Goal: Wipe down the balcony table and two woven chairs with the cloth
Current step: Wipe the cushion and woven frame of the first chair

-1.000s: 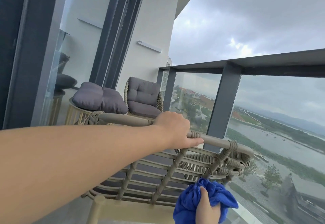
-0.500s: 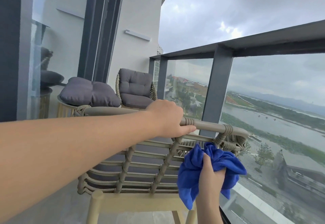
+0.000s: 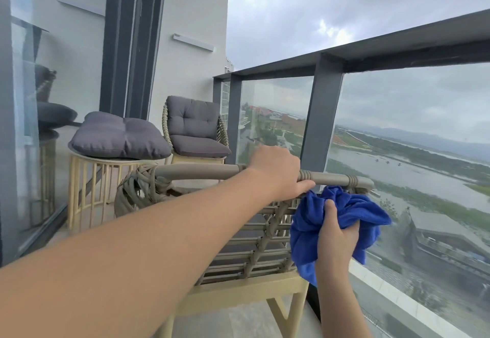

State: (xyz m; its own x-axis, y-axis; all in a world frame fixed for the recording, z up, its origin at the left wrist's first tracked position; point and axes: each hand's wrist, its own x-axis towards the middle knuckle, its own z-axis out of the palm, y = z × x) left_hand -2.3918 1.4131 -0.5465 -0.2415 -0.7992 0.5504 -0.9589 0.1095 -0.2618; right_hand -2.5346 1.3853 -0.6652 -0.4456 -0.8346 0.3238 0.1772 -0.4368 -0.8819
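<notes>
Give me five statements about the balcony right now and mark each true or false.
1. The right hand holds a bunched blue cloth. True.
2. The left hand rests flat on the round table. False: it grips the top rail of the near woven chair.
3. A grey cushion lies on the round table. True.
4. The far woven chair has no cushions. False: it carries grey seat and back cushions.
5. The cloth is draped over the balcony railing. False: it is in the hand, just under the near chair's top rail.
</notes>
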